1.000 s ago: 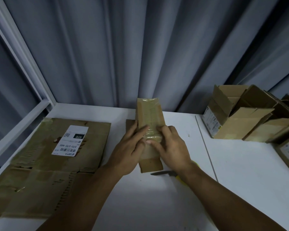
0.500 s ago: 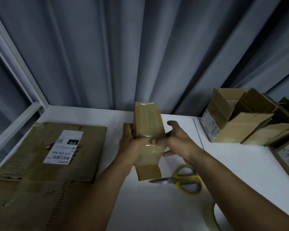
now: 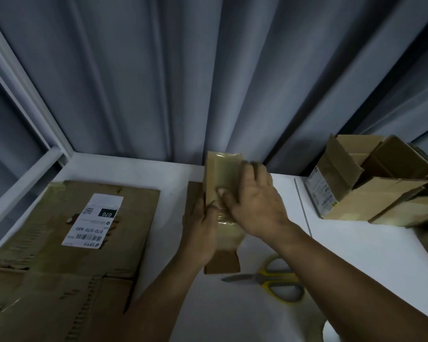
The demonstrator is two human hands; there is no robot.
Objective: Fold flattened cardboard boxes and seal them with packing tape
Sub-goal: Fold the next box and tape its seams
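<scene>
White worktop [image 3: 158, 174] fills the lower view, backed by grey pleated curtains [image 3: 208, 82], with a white window frame [image 3: 22, 169] at the left. At its middle is a small cardboard box [image 3: 223, 169], its upper face glossy with packing tape [image 3: 229, 233]. The left hand [image 3: 199, 233] wraps its grip round the box's left edge. The right hand [image 3: 255, 206] lies flat on the taped face, fingers straight. Flattened cardboard [image 3: 47, 267] lies at the left, yellow-handled scissors [image 3: 272, 280] beside the right forearm, and open boxes [image 3: 363, 183] at the far right.
</scene>
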